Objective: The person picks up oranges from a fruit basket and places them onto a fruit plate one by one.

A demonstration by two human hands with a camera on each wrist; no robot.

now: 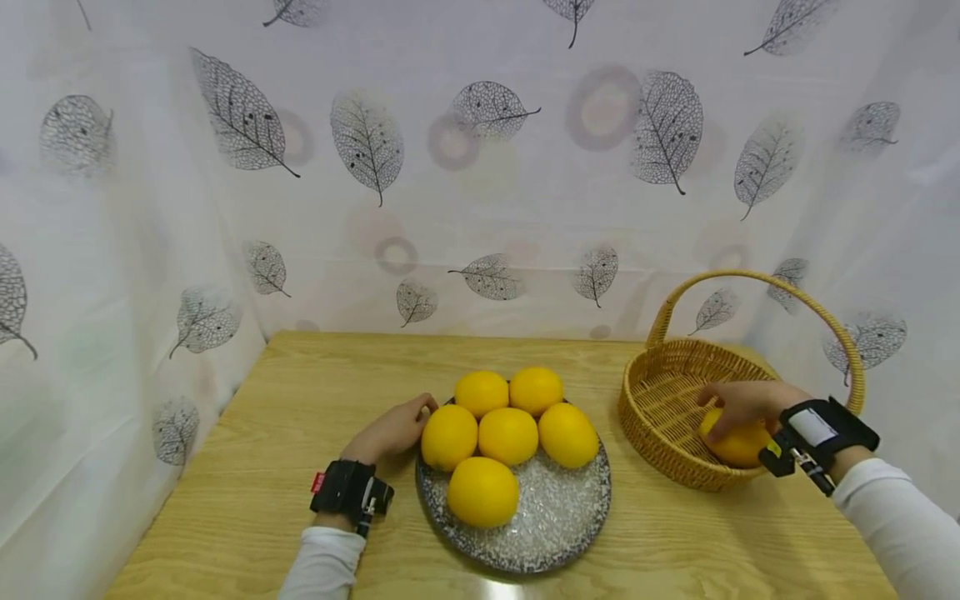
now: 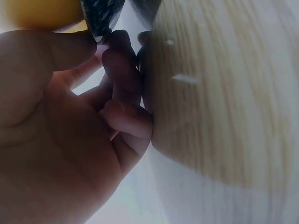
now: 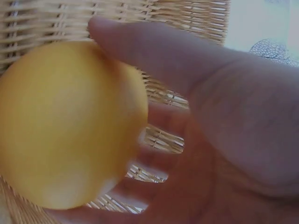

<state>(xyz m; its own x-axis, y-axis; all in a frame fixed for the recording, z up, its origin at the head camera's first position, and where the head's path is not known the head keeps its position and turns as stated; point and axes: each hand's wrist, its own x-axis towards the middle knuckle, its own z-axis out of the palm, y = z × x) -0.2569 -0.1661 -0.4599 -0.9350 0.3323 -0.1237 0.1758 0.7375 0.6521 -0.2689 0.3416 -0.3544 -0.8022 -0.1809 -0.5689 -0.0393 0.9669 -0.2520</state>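
Several yellow-orange oranges (image 1: pixel 508 436) lie together on a round speckled grey plate (image 1: pixel 555 517) with a dark rim. At the plate's left edge my left hand (image 1: pixel 392 431) pinches the rim (image 2: pixel 100 21), thumb above and curled fingers below, as the left wrist view shows. My right hand (image 1: pixel 750 402) is inside a wicker basket (image 1: pixel 637 417) and grips one more orange (image 1: pixel 738 443) near the basket's front right side. In the right wrist view, the thumb lies over this orange (image 3: pixel 70 126) and the fingers reach round its far side, partly hidden by it.
The basket's tall arched handle (image 1: pixel 750 273) rises over my right hand. Plate and basket stand side by side on a wooden table (image 1: pixel 337 375). A white curtain (image 1: pixel 510 192) with leaf prints hangs behind and at both sides.
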